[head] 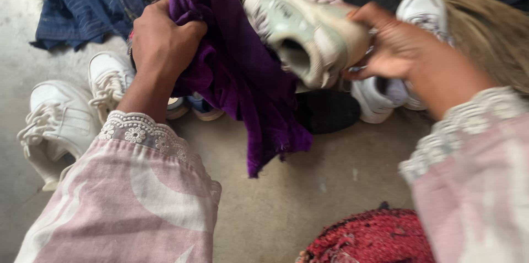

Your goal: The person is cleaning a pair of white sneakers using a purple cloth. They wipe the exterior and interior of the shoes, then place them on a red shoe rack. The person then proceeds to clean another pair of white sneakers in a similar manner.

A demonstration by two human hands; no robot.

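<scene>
At the far left of the frame I see two white sneakers (60,120) on the concrete floor (308,186), with a blue denim garment (82,9) bunched in the upper left. My left hand (162,45) sits just right of them, knuckles up, fist clenched on one purple cloth (237,70) that drapes down to mid-frame and hides part of a black shoe (330,111). Right of centre, one pale green sneaker (300,26), blurred, is tilted with its opening toward me; my right hand (394,48) grips its heel. More white shoes (380,98) lie behind that hand. A red knitted thing (374,238) sits at the bottom edge.
</scene>
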